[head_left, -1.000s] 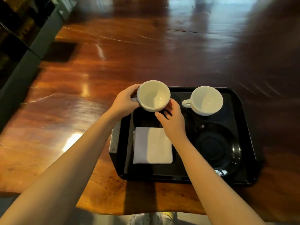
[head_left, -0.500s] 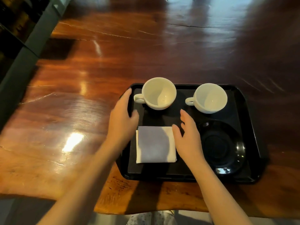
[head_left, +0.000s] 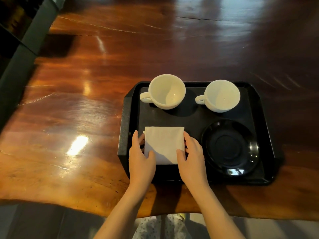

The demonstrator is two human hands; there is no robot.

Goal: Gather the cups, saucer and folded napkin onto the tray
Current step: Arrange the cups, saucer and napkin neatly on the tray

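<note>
A black tray (head_left: 255,135) lies at the near edge of the wooden table. Two white cups stand upright along its far side, the left cup (head_left: 166,91) and the right cup (head_left: 221,95), handles pointing left. A black saucer (head_left: 230,147) rests in the tray's near right corner. A folded white napkin (head_left: 164,142) lies in the near left part. My left hand (head_left: 140,157) touches the napkin's left edge and my right hand (head_left: 191,156) its right edge, thumbs on its near corners, fingers around the sides.
The glossy wooden table (head_left: 86,100) stretches left and far beyond the tray. A dark frame or shelf (head_left: 20,54) runs along the table's left end. The table's near edge is just below the tray, with the floor beneath.
The left cup was held over the tray, then set down on its far left. Both hands drew back toward me and now rest on the napkin's two sides.
</note>
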